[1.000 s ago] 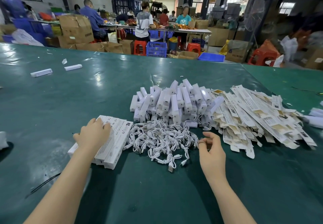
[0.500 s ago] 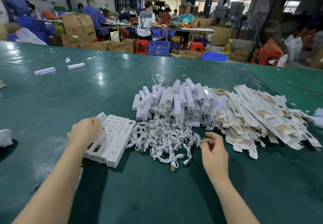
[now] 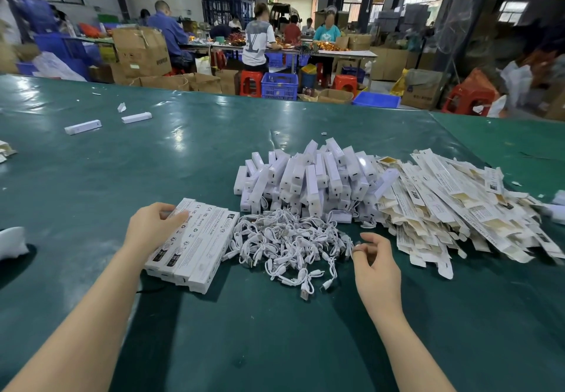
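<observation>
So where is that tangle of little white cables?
Head view, centre: the cable tangle lies between the row of white boxes under the left hand and the right hand, just before the heap of white units.

A: Left hand (image 3: pixel 153 229), against 1.0 s ago?
B: It slid off the middle of the stack of boxes (image 3: pixel 195 245) to the left edge. Fingers now curl over the far-left corner.
A: And the stack?
B: Left side pushed in toward the right. The box that jutted out at near left now sits flush.
</observation>
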A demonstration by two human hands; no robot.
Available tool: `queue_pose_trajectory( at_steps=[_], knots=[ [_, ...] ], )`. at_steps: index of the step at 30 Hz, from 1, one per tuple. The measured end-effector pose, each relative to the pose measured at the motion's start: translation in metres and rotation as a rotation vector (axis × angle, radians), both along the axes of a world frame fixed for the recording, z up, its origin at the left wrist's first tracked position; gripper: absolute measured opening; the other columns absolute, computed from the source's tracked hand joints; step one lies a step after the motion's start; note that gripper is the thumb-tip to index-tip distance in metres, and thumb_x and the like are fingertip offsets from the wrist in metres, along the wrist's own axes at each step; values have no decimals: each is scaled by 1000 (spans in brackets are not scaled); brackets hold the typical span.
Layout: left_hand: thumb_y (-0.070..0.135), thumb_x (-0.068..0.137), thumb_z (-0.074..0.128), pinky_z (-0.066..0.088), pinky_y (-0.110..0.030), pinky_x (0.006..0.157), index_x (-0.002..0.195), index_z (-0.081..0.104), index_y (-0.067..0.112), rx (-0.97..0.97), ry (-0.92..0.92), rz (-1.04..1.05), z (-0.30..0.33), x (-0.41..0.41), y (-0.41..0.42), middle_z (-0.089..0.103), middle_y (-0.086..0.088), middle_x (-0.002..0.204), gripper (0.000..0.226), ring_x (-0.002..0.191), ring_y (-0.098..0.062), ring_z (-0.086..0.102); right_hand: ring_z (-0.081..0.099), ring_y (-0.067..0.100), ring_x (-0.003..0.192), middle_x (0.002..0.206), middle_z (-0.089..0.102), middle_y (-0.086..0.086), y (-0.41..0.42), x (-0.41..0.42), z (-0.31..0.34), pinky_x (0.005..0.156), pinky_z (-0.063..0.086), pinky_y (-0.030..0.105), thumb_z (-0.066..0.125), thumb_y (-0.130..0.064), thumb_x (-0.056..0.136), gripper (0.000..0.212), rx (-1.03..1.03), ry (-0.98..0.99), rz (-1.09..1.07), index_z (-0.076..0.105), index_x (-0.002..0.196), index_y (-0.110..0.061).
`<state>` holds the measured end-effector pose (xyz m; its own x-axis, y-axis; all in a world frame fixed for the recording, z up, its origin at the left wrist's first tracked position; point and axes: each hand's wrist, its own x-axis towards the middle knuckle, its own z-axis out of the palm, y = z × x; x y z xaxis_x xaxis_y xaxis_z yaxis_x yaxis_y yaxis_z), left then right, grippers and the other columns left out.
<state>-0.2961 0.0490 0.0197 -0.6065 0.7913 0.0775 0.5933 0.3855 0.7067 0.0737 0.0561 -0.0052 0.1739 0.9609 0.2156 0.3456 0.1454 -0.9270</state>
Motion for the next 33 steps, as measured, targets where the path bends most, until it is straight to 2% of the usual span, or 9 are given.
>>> queue_pose_trajectory(
  at_steps=[3,6,11,17,21,24,28,31,33],
  knots=[
    [37,90,68,42,-34,84,116,69,19,-13,-57,-8,1,-3,-1,70,2,105,32,99,-19,57,54,6,69,84,61,-9,-1,0,1,65,41,21,53,-7,93,25,-1,3,5,51,112,-24],
    [38,90,67,43,-35,89,117,69,18,-21,-83,16,1,-6,1,69,-2,116,33,108,-21,57,54,6,70,84,61,-9,-1,-1,1,65,41,20,53,-7,93,25,-1,0,8,51,112,-24],
    [40,92,64,41,-33,82,112,70,18,-34,52,-11,1,-10,2,70,-3,109,30,106,-24,57,54,2,69,84,61,-9,0,-1,2,64,40,15,53,-7,93,25,-6,-9,12,50,112,-24],
    [41,90,68,41,-32,87,112,71,18,-59,-49,-46,1,-27,2,69,-1,113,31,99,-17,54,53,3,68,85,62,-8,0,-1,1,64,40,18,53,-8,94,25,-22,-8,14,51,112,-24],
    [40,91,66,43,-34,87,114,70,18,-51,-47,-27,2,-30,1,70,-3,116,32,104,-22,58,53,1,66,85,62,-9,0,-2,1,63,40,18,53,-8,93,25,-28,-12,17,50,112,-25],
    [43,93,60,42,-34,87,116,67,21,-102,28,-105,1,-26,0,69,-2,113,32,106,-22,58,53,1,66,86,62,-8,0,-2,0,63,40,18,53,-8,93,26,-34,-15,22,50,113,-25],
    [52,87,66,41,-32,87,104,63,33,-108,-8,-166,2,-29,-3,63,12,96,26,99,-15,57,54,-1,70,86,62,-9,1,-2,0,62,39,14,53,-8,93,26,-35,-25,24,49,112,-26],
    [47,90,64,42,-34,84,105,63,29,-102,-48,-135,5,-35,-1,64,9,97,24,98,-18,57,54,-1,70,85,62,-11,2,-3,0,62,39,15,53,-8,93,27,-35,-41,27,49,112,-27],
    [41,97,54,40,-35,74,105,64,20,-114,14,-82,5,-36,1,63,1,93,25,90,-22,55,54,1,69,85,61,-11,2,-3,0,63,40,17,53,-9,93,27,-38,-42,28,49,112,-28]
  ],
)
